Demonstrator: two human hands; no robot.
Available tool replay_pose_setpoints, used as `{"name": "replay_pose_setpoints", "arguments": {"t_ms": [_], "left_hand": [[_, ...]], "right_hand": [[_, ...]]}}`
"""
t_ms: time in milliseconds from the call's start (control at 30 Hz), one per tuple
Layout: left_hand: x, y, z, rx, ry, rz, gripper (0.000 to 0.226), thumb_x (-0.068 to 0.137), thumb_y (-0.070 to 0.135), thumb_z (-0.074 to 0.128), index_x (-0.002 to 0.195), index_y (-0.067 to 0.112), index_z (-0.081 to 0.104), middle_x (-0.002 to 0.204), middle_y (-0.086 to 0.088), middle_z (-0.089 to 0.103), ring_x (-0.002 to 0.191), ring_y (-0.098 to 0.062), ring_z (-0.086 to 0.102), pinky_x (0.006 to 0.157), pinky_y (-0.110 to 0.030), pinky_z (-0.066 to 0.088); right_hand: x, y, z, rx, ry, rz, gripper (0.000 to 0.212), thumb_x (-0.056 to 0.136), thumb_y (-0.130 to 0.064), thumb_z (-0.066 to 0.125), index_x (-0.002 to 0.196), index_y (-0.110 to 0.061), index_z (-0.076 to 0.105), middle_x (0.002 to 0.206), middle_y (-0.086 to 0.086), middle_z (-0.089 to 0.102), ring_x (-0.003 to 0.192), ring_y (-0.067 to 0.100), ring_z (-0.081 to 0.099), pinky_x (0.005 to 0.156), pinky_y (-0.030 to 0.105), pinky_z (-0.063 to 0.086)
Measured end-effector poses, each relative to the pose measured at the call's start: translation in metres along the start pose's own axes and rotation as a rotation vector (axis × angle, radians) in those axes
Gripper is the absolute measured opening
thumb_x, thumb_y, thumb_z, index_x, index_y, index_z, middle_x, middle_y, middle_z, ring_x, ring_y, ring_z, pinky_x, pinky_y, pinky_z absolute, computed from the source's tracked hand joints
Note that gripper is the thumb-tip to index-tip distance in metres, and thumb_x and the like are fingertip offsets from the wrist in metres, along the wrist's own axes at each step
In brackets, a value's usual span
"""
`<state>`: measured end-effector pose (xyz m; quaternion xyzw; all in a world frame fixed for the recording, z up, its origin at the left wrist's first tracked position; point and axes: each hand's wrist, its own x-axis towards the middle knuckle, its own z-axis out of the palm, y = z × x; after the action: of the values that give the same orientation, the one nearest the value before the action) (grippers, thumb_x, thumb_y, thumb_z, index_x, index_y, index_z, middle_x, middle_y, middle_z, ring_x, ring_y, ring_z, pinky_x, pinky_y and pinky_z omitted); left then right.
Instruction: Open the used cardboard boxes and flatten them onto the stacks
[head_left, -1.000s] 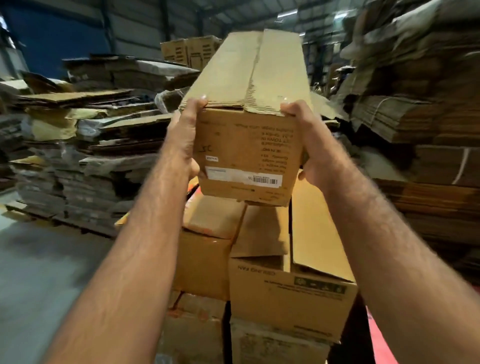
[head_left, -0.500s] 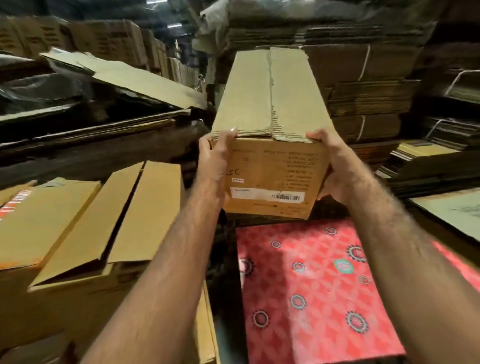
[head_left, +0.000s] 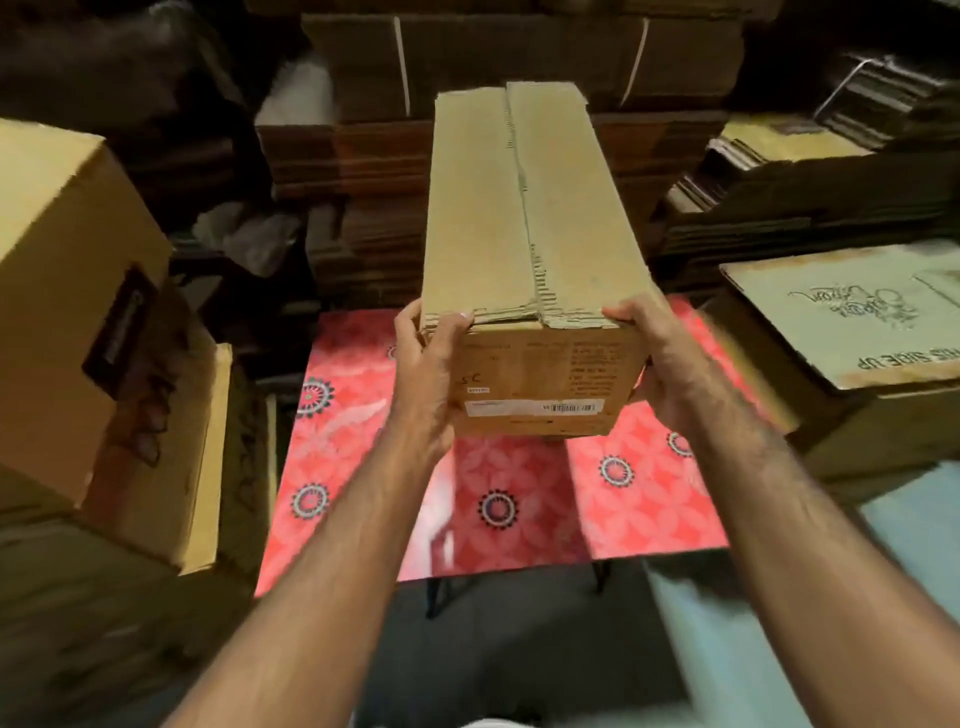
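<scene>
Both hands, left (head_left: 423, 379) and right (head_left: 670, 364), grip the closed box (head_left: 524, 234) above the red table (head_left: 519, 499); next, probably, parting its top flaps.

Long box (head_left: 530, 218) above patterned sheet (head_left: 353, 441), flattened stacks (head_left: 363, 156) behind.

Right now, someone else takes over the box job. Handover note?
Left hand and right hand each grip the near end of the long cardboard box, held in the air above the red patterned board.
Done: box picked up. Its top flaps lie closed along the centre seam.
Left: open the flaps, flatten the box, lay it on a stack of flattened cardboard.
</scene>
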<state>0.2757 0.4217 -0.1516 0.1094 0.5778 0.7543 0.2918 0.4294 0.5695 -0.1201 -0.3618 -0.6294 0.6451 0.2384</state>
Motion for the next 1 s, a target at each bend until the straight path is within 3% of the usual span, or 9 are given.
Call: {"name": "replay_pose_setpoints", "arguments": {"t_ms": [100, 167, 300, 400, 500, 633, 733, 833, 1000], "left_hand": [[-0.007, -0.045, 0.006, 0.051, 0.032, -0.070, 0.047, 0.097, 0.025, 0.062, 0.139, 0.028, 0.042, 0.113, 0.007, 0.063, 0.069, 0.009, 0.066, 0.047, -0.024, 0.051], [-0.013, -0.070, 0.005, 0.091, 0.040, -0.103, 0.047, 0.097, 0.024, 0.062, 0.139, 0.030, 0.041, 0.118, 0.004, 0.063, 0.071, 0.008, 0.066, 0.046, -0.023, 0.050], [-0.025, -0.115, 0.002, 0.110, 0.040, -0.140, 0.048, 0.097, 0.021, 0.063, 0.138, 0.034, 0.042, 0.132, 0.001, 0.060, 0.082, 0.007, 0.068, 0.066, -0.042, 0.060], [-0.032, -0.142, -0.002, 0.157, 0.014, -0.179, 0.053, 0.091, 0.031, 0.073, 0.135, 0.041, 0.046, 0.131, 0.009, 0.062, 0.106, -0.009, 0.069, 0.092, -0.065, 0.054], [-0.036, -0.150, 0.001, 0.260, -0.019, -0.192, 0.069, 0.074, 0.058, 0.081, 0.133, 0.053, 0.047, 0.134, 0.017, 0.059, 0.123, -0.023, 0.062, 0.095, -0.064, 0.053], [-0.032, -0.153, 0.005, 0.254, -0.022, -0.202, 0.068, 0.074, 0.060, 0.075, 0.134, 0.056, 0.044, 0.137, 0.016, 0.056, 0.124, -0.022, 0.061, 0.092, -0.061, 0.056], [-0.032, -0.156, 0.006, 0.244, -0.015, -0.190, 0.069, 0.077, 0.059, 0.073, 0.139, 0.052, 0.042, 0.141, 0.006, 0.054, 0.123, -0.023, 0.060, 0.081, -0.052, 0.061], [-0.031, -0.158, 0.006, 0.228, -0.011, -0.205, 0.068, 0.079, 0.054, 0.072, 0.140, 0.051, 0.041, 0.143, 0.000, 0.054, 0.121, -0.024, 0.061, 0.068, -0.039, 0.060], [-0.031, -0.153, 0.002, 0.266, -0.028, -0.193, 0.070, 0.076, 0.058, 0.073, 0.139, 0.050, 0.043, 0.138, 0.015, 0.055, 0.121, -0.013, 0.061, 0.088, -0.055, 0.060]], "right_hand": [[0.006, 0.046, -0.022, 0.040, -0.011, 0.069, 0.032, 0.087, -0.036, 0.058, 0.119, -0.036, 0.061, 0.079, -0.012, 0.069, 0.068, 0.008, 0.064, 0.062, 0.033, 0.045], [0.005, 0.075, -0.034, 0.063, -0.027, 0.103, 0.045, 0.081, -0.038, 0.060, 0.125, -0.037, 0.061, 0.091, -0.010, 0.072, 0.078, 0.013, 0.065, 0.067, 0.037, 0.043], [0.001, 0.121, -0.053, 0.047, -0.049, 0.169, 0.079, 0.066, -0.046, 0.069, 0.142, -0.031, 0.055, 0.095, -0.012, 0.073, 0.076, 0.009, 0.065, 0.068, 0.036, 0.043], [0.000, 0.146, -0.067, 0.034, -0.056, 0.183, 0.064, 0.087, -0.029, 0.065, 0.149, -0.035, 0.048, 0.107, -0.014, 0.074, 0.082, 0.002, 0.068, 0.070, 0.033, 0.051], [0.000, 0.164, -0.073, 0.085, 0.011, 0.195, 0.057, 0.098, -0.016, 0.058, 0.152, -0.029, 0.046, 0.097, -0.021, 0.074, 0.079, -0.004, 0.067, 0.064, 0.026, 0.052], [-0.003, 0.169, -0.068, 0.120, 0.031, 0.186, 0.061, 0.090, -0.029, 0.066, 0.148, -0.030, 0.048, 0.099, -0.027, 0.074, 0.085, -0.012, 0.068, 0.060, 0.010, 0.052], [-0.003, 0.171, -0.067, 0.141, 0.056, 0.190, 0.047, 0.102, -0.022, 0.057, 0.147, -0.032, 0.050, 0.112, -0.014, 0.076, 0.095, 0.000, 0.072, 0.073, 0.025, 0.057], [-0.003, 0.172, -0.065, 0.145, 0.084, 0.200, 0.044, 0.101, -0.026, 0.058, 0.144, -0.036, 0.052, 0.107, -0.012, 0.076, 0.091, 0.010, 0.073, 0.077, 0.043, 0.058], [-0.002, 0.175, -0.064, 0.163, 0.095, 0.224, 0.042, 0.101, -0.029, 0.059, 0.142, -0.036, 0.054, 0.102, -0.010, 0.077, 0.079, 0.015, 0.072, 0.079, 0.054, 0.050]]}}
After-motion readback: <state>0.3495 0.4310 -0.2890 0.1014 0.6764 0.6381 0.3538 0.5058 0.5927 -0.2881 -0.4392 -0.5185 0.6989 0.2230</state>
